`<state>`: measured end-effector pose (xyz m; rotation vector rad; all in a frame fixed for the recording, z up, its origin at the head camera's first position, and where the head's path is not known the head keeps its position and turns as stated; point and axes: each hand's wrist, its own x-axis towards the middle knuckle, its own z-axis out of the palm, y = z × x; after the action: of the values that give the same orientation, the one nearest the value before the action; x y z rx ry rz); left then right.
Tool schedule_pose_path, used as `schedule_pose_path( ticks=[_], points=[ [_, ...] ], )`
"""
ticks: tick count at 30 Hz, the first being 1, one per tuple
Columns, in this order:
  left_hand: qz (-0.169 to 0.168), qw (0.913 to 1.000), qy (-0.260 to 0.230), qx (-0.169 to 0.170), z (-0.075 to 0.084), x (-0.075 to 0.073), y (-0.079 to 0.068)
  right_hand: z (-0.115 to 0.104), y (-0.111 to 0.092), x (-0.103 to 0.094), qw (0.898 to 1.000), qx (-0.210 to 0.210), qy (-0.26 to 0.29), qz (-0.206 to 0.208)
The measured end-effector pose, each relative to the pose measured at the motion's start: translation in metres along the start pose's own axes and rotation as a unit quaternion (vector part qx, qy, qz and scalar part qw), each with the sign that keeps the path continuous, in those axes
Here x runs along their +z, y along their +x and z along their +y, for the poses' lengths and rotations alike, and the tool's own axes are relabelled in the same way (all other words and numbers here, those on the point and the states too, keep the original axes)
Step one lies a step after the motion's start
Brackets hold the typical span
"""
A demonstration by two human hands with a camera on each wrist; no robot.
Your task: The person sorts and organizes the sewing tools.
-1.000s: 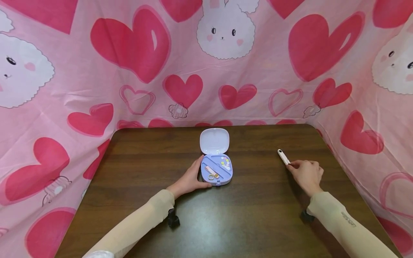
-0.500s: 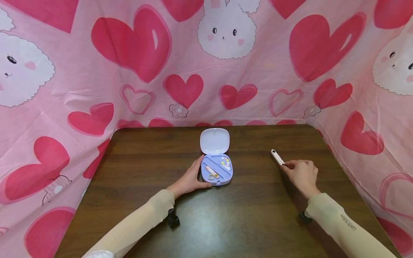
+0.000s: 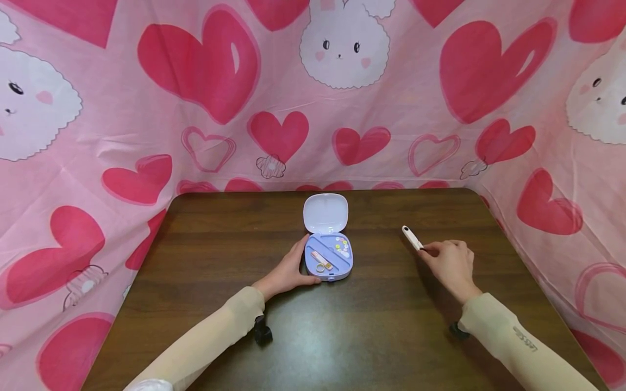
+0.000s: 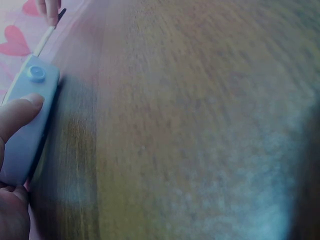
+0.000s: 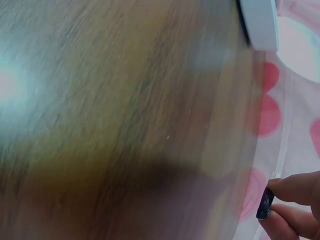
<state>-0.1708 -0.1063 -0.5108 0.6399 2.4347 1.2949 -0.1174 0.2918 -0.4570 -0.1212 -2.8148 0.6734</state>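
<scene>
My left hand (image 3: 286, 274) holds a small lilac hinged case (image 3: 349, 268) at its left side, the thumb along the front edge by the latch. Its white lid (image 3: 325, 213) stands raised at the back. A pinkish strip with a brown end (image 3: 321, 260) and a ring (image 3: 320, 267) lie in the lower left compartment; small white and yellow pieces (image 3: 342, 247) lie in the upper right one. To the right, my right hand (image 3: 452, 266) pinches a slim white tool (image 3: 412, 238) with a dark hole at its far end. Its black end (image 5: 265, 204) shows between the fingertips in the right wrist view.
The dark wooden table (image 3: 220, 228) has a rounded far edge. Pink cloth (image 3: 362, 108) with hearts and rabbits hangs behind and on both sides. A black band piece (image 3: 263, 331) sits under the left wrist, another (image 3: 458, 330) under the right.
My right hand has moved left with the white tool, a little closer to the case. The left hand and the case have stayed in place.
</scene>
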Motion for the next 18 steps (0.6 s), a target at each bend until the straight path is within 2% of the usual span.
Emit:
schedule_pose_path(
  ticks=[18],
  points=[
    [0.0,1.0,0.005,-0.002,0.002,0.0,0.0,-0.023,0.001,0.005,0.999,-0.043,0.022,-0.011]
  ],
)
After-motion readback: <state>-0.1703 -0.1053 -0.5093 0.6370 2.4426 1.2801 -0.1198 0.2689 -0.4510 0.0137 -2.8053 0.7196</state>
